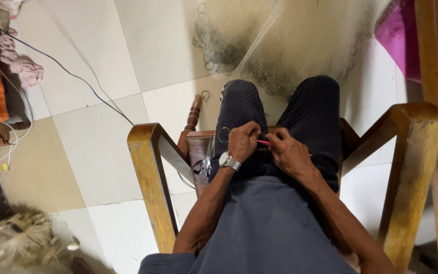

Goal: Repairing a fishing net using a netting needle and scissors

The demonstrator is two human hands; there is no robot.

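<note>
Both hands pinched on one pink needle (264,143) over the lap: left hand (243,142) fingers closed near its tip, right hand (289,152) closed over the shaft. Net (290,45) runs from knees to floor. Two chair arms (150,167) box the elbows; open tile left

Home room: tiled floor (102,147), wooden armchair (150,167).

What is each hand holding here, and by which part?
The right hand pinches a thin pink tool near its middle. The left hand is closed; what it holds cannot be told.
</note>
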